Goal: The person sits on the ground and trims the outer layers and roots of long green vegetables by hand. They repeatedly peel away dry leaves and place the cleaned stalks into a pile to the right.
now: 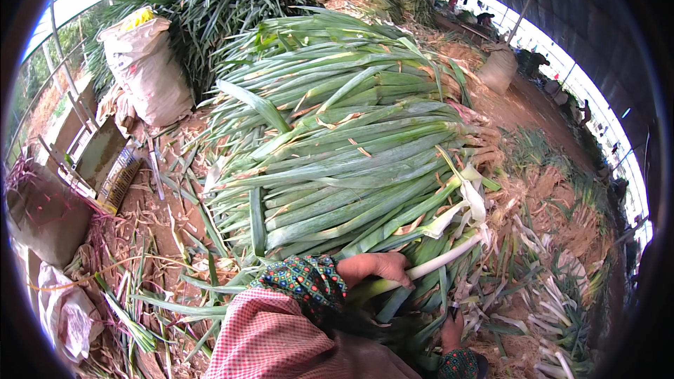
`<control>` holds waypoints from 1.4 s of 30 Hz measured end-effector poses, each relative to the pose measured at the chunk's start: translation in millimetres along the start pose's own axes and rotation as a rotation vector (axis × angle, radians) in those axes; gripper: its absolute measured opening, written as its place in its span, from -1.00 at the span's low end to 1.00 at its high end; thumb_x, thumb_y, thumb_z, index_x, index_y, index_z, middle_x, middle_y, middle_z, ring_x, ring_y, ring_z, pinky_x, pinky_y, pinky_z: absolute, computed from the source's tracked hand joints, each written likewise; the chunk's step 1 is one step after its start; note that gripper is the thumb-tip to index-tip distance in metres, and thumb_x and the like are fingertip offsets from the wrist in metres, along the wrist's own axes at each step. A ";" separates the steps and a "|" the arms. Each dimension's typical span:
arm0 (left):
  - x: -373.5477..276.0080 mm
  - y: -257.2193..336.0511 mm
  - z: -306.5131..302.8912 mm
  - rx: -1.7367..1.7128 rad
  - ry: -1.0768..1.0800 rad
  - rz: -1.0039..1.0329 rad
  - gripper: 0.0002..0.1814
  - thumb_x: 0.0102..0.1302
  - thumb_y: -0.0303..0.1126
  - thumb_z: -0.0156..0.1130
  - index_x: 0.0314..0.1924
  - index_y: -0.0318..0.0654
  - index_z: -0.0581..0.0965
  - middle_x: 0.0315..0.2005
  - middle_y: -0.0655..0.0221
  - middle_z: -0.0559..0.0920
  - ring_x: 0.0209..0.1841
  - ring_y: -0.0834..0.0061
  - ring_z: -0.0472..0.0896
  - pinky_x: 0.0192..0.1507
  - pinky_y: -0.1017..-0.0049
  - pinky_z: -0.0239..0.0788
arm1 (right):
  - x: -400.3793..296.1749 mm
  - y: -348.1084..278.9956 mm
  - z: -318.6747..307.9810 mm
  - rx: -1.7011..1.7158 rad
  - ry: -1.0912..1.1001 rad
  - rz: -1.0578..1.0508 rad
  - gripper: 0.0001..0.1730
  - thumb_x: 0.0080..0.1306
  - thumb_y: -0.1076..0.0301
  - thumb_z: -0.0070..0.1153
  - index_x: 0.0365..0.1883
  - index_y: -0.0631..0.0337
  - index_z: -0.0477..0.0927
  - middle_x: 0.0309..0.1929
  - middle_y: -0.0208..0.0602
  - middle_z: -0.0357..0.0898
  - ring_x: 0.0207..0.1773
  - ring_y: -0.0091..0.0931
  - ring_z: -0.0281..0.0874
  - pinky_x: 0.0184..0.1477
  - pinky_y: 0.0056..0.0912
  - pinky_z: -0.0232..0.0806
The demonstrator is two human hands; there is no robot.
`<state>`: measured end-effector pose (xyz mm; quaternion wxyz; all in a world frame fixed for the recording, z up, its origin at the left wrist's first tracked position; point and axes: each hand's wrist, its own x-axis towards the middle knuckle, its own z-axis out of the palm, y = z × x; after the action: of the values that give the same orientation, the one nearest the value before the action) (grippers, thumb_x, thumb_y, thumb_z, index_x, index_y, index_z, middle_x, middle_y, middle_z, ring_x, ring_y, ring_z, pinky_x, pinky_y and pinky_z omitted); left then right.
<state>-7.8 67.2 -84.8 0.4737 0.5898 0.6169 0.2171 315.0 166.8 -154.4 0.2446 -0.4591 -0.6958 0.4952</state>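
My left hand (380, 268) is closed around a leek-like scallion (449, 257). Its bare white shank points up and right, ending in roots, and its green leaves trail left under my sleeve. Peeled outer leaves (463, 204) hang near the root end, at the edge of a big pile of leafy scallions (342, 168) lying side by side with roots to the right. Lower down, my right hand (453, 330) is partly hidden by leaves and has curled fingers. A small shiny piece shows at its fingertips; what it is cannot be made out.
Cleaned white-stemmed scallions (550, 305) lie at lower right among peelings. A stuffed white sack (147, 68) stands at upper left, near a plastic crate (118, 179) and a grey sack (45, 210). Another sack (499, 68) is at upper right. Farther off, people work under the curved roof.
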 end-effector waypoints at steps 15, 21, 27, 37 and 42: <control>-8.5 10.6 -9.3 0.126 0.414 0.215 -0.45 0.27 -0.01 0.23 0.08 -0.30 0.49 -0.24 -0.03 0.64 -0.19 0.03 0.61 -0.11 0.26 0.44 | -1.5 -12.0 15.3 -0.015 0.071 -0.061 -0.61 0.31 0.36 0.21 0.02 0.37 0.46 -0.18 -0.37 0.55 -0.15 -0.56 0.43 -0.02 -0.46 0.29; -31.2 91.2 -104.8 -0.694 0.766 0.491 -0.18 0.39 -0.44 0.07 0.49 0.00 -0.16 -0.56 0.29 0.61 -0.65 0.53 0.52 -0.60 0.52 0.41 | -7.0 -8.9 14.2 -0.076 0.095 -0.111 -0.66 0.28 0.41 0.23 -0.06 0.40 0.46 -0.22 -0.31 0.56 -0.18 -0.50 0.46 -0.07 -0.44 0.31; -55.7 141.4 -151.1 -0.628 0.735 0.658 -0.54 0.41 -0.41 0.05 0.30 -0.20 0.32 -0.52 0.33 0.60 -0.54 0.52 0.55 -0.48 0.54 0.44 | -5.6 -23.7 21.5 -0.029 0.051 -0.179 -0.77 0.24 0.55 0.18 -0.16 0.34 0.45 -0.30 -0.20 0.54 -0.21 -0.44 0.50 -0.12 -0.39 0.33; 3.0 27.3 16.8 0.484 0.520 0.083 -0.56 0.31 -0.02 0.10 0.02 -0.16 0.45 -0.11 0.00 0.54 -0.09 0.00 0.56 -0.06 0.12 0.42 | -4.2 -47.2 8.3 -0.100 0.114 -0.035 -0.71 0.30 0.28 0.17 -0.17 0.32 0.48 -0.43 -0.39 0.48 -0.35 -0.59 0.36 -0.25 -0.43 0.28; 4.7 32.5 21.6 0.391 0.406 -0.081 -0.41 0.21 0.09 0.19 0.02 -0.22 0.37 -0.19 0.01 0.63 -0.06 0.01 0.59 0.04 0.11 0.34 | -34.7 -86.4 -13.9 0.001 0.076 0.052 -0.65 0.30 0.16 0.22 -0.15 0.26 0.50 -0.39 -0.48 0.45 -0.33 -0.61 0.32 -0.25 -0.47 0.28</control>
<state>28.0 72.0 -69.4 0.2259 0.5894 0.7523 0.1885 307.7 135.1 -66.1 0.2582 -0.4954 -0.6735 0.4841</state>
